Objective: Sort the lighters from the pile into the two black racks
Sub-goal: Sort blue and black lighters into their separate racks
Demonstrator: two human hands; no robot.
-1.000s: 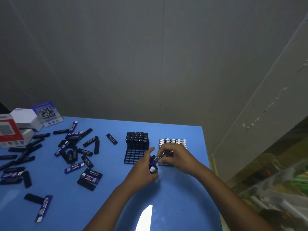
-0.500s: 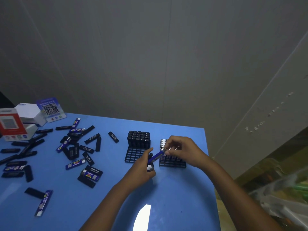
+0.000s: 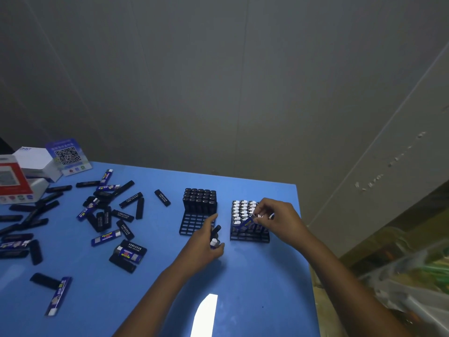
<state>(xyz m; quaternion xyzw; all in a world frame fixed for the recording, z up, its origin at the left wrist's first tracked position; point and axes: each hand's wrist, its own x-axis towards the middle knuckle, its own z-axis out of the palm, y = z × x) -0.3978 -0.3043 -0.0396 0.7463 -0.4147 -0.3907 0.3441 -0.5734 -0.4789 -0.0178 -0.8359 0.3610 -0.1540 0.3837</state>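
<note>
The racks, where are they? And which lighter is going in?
Left rack [image 3: 194, 223], head view, on its empty front grid.
Right rack [image 3: 250, 237], head view, on its front edge.
Blue lighter [image 3: 245, 224], head view, on its body, held by the right hand [image 3: 279, 215].

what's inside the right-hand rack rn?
The right rack holds upright lighters with white-and-silver tops filling its far rows. The right hand pinches a blue lighter, tilted over the middle, hiding slots beneath. Near row looks empty.
</note>
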